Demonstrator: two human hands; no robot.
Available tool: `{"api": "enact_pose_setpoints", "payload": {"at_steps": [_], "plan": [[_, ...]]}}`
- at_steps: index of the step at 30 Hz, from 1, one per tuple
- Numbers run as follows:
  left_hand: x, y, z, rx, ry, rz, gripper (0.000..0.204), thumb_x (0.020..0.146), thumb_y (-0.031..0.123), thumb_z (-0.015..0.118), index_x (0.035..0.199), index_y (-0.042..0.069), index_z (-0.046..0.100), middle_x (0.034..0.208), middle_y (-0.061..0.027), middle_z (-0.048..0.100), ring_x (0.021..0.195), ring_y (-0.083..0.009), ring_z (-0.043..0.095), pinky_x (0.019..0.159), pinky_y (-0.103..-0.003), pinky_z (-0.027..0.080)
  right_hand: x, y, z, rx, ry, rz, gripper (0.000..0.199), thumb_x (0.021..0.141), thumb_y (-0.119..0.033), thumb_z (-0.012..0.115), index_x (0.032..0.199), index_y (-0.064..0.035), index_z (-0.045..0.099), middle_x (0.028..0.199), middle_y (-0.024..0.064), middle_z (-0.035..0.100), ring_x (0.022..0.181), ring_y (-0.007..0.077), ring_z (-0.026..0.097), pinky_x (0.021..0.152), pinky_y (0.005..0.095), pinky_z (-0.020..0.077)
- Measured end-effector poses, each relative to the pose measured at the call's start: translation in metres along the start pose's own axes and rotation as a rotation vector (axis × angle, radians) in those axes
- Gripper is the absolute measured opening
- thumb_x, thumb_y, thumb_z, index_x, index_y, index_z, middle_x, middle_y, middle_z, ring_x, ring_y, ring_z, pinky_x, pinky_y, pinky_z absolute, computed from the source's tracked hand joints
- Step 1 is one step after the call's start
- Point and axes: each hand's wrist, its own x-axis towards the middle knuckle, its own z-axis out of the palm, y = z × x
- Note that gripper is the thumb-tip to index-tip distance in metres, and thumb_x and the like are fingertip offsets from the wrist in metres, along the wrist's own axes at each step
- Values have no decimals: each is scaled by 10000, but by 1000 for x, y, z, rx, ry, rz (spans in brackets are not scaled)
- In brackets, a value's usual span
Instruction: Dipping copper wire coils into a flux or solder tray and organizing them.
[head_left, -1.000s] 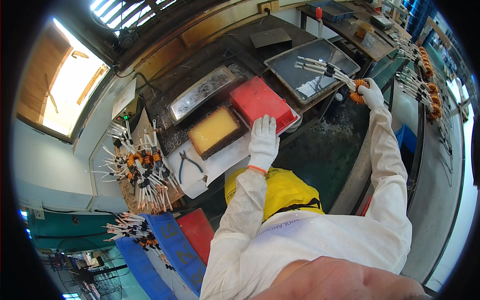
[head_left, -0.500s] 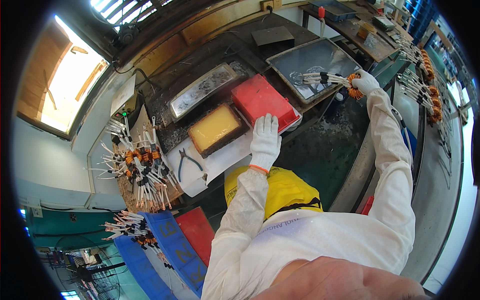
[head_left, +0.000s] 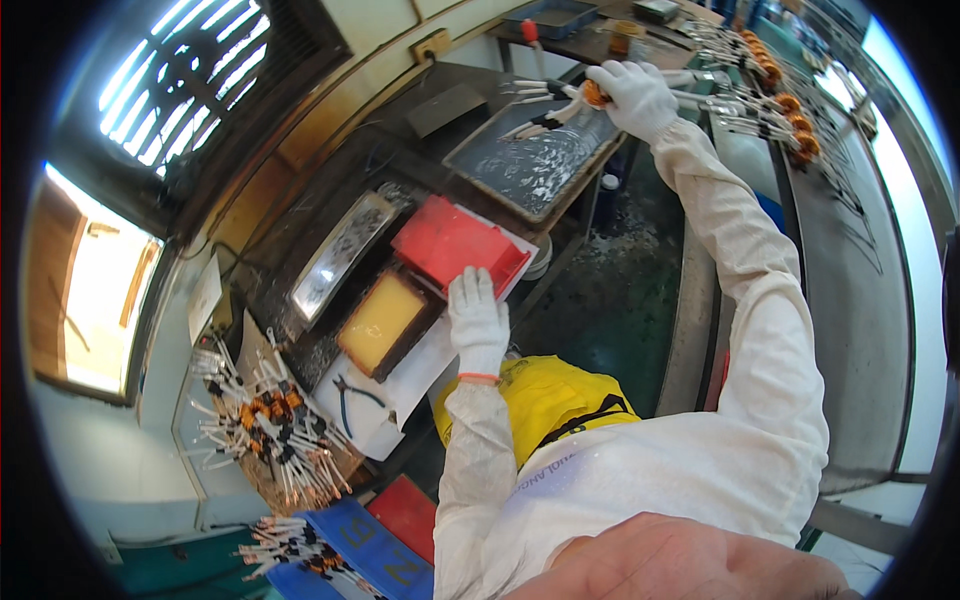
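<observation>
My right hand (head_left: 645,100), in a white glove, is closed around an orange copper-wound coil (head_left: 596,95). White leads with black sleeves stick out of the coil to the left. It is held over the far right part of a shallow metal tray (head_left: 530,208) with a wet-looking grey surface. My left hand (head_left: 478,318), gloved too, lies flat with fingers stretched out at the near edge of a red plastic bin (head_left: 450,242); nothing shows in its grip. Beside that bin sits a dark-sided block-shaped container with a yellow top (head_left: 382,318).
A long metal trough (head_left: 342,255) lies behind the yellow-topped container. Pliers (head_left: 352,400) rest on white paper at the near left, beside a pile of coils (head_left: 268,410). More coils (head_left: 790,115) line the bench at right. A blue bin (head_left: 365,540) stands lower left.
The view has shifted. My right hand has carried the coil from beside the tray's right edge to above its far right part. My left hand stays at the red bin, fingers nearer its edge.
</observation>
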Motion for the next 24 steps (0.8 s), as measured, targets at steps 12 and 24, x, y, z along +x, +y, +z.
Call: {"api": "enact_pose_setpoints", "payload": {"at_steps": [12, 24], "plan": [[5, 5, -1, 32, 15, 34, 675, 859, 307, 655, 1435, 22, 448, 1457, -182, 477, 1338, -389, 420, 1167, -491, 309, -135, 110, -31, -180, -249, 244, 498, 739, -110, 750, 1206, -165, 585, 1129, 44, 630, 1119, 280, 584, 995, 412, 422], [6, 1, -3, 29, -48, 26, 745, 830, 324, 683, 1457, 20, 418, 1491, -198, 429, 1359, -398, 396, 1185, -503, 285, -327, 272, -70, -574, -651, 1160, 517, 843, -114, 707, 1315, -278, 575, 1388, 50, 561, 1302, 250, 537, 1102, 389, 392]]}}
